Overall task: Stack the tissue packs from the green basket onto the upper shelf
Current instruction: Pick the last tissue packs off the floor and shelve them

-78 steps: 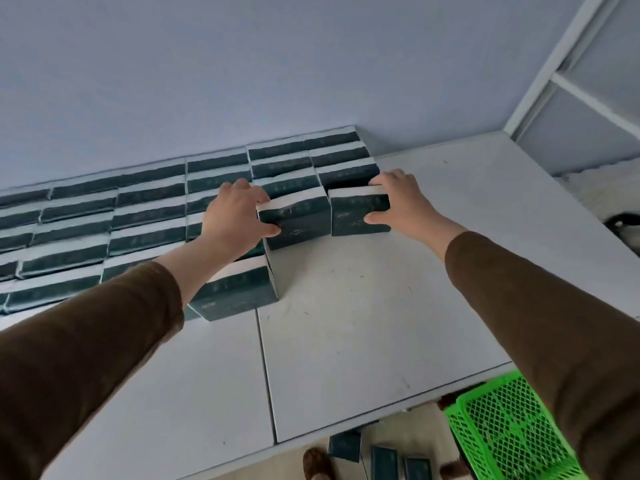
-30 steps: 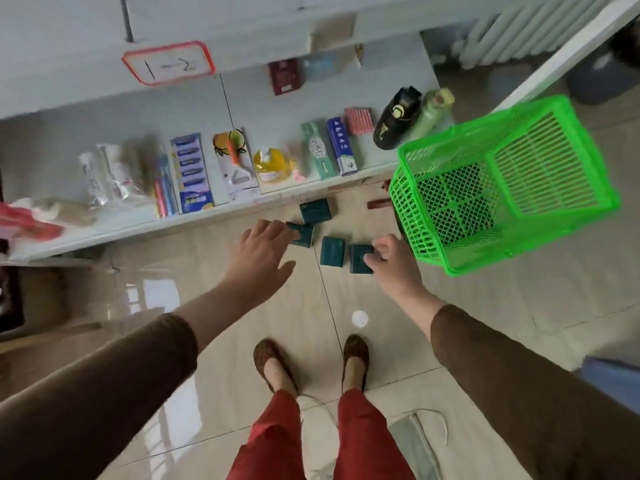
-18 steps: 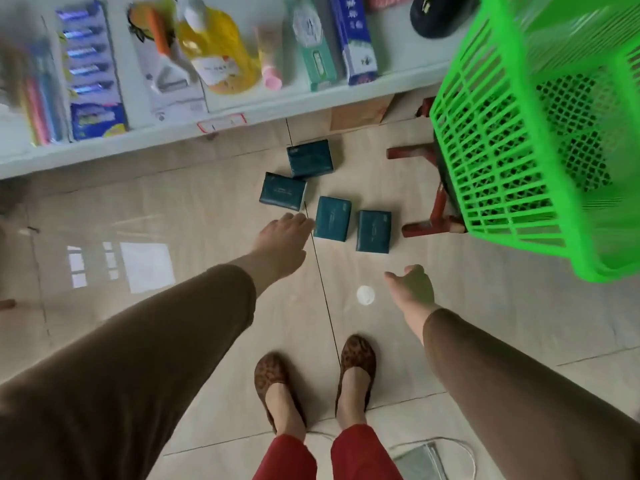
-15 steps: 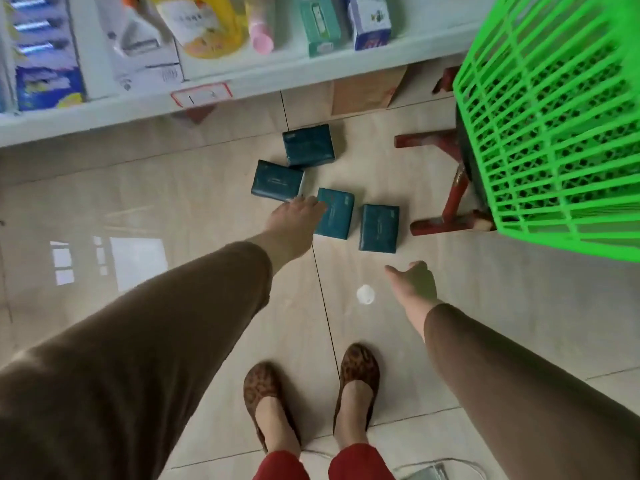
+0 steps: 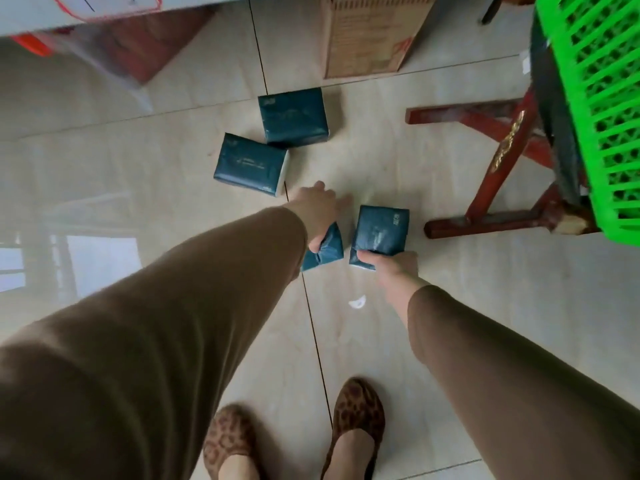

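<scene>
Four dark teal tissue packs lie on the tiled floor, not in the green basket (image 5: 595, 109), which hangs tilted at the upper right over a red wooden stool (image 5: 498, 168). Taking the stool as the marker: the right pack (image 5: 381, 230) sits just left of its near foot, and the right hand (image 5: 391, 266) pinches that pack's near edge, thumb and fingers curled onto the wrapper. Further left of the stool, just beside that pack, the left pack (image 5: 325, 251) is gripped by the left hand (image 5: 318, 211), whose fingers wrap over its top so that most of it is hidden and the film puckers at the near end. Two loose packs remain further from the person: the back pack (image 5: 294, 119), well left of the stool's far leg and just in front of a cardboard box (image 5: 367, 32), and the side pack (image 5: 251, 162), touching the back pack's near left corner. These packs look light and soft: the wrapper dents and creases under the fingers, and its glossy film is probably a bit slippery, so a pinch at one edge may let a pack sag or slide. A surer hold would likely span the short width, thumb on one long side and fingers on the other, squeezing only lightly. The upper shelf is out of sight here, so both held packs have yet to be lifted and stacked, and the two loose ones collected after.
</scene>
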`<state>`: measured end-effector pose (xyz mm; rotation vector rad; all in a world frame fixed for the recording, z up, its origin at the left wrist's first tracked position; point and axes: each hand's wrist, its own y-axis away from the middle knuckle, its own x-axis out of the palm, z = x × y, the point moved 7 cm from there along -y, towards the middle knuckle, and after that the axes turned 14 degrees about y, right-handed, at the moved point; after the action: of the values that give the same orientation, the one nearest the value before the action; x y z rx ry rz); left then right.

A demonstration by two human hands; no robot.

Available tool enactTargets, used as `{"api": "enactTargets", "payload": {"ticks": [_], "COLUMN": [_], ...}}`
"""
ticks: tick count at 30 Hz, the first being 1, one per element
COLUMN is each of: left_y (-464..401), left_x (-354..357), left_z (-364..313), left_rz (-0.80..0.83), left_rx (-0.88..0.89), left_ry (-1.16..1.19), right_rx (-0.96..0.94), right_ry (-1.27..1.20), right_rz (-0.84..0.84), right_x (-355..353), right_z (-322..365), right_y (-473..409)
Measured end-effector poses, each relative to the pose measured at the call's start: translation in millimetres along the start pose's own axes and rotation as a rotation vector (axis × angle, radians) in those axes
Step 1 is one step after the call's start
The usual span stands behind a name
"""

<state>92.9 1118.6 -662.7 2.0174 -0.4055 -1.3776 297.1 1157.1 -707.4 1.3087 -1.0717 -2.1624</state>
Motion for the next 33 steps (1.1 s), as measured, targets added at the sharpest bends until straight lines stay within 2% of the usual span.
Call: {"api": "enactTargets", "payload": {"ticks": [4, 8, 14, 18, 22, 26, 29, 33], "left_y": [72, 191, 400, 528, 627, 684, 694, 672], "left_x": [-7, -61, -214, -351, -483, -590, -651, -717], "left_z": [10, 22, 30, 28, 28, 36, 44, 63], "left_rz": [-0.018, -0.141, -0.234, -0.461, -0.695, -0.906, -0.985, -1.018], "left_rx": [-0.209, -0.244, -0.241, -0.188, -0.052, 0.037, 0.077, 0.063], "left_ry": [0.183, 0.462, 0.715, 0.83, 0.844, 0.768, 0.665, 0.559], "right_rx": [-0.041, -0.207, -0.409, -0.592, -0.825, -1.055, -1.145, -1.19], "right_ry": [0.007, -0.037, -0.081, -0.182, -0.215, -0.202, -0.238, -0.097], "right_rz": [-0.002, -0.017, -0.046, -0.005, -0.047, -0.072, -0.103, -0.168], "right_x": [-23, -76, -183, -263, -344, -405, -435, -454], "right_z": [-5, 19, 100, 190, 287, 375, 433, 509], "right_y": [54, 167, 367, 487, 588, 647, 662, 646]}}
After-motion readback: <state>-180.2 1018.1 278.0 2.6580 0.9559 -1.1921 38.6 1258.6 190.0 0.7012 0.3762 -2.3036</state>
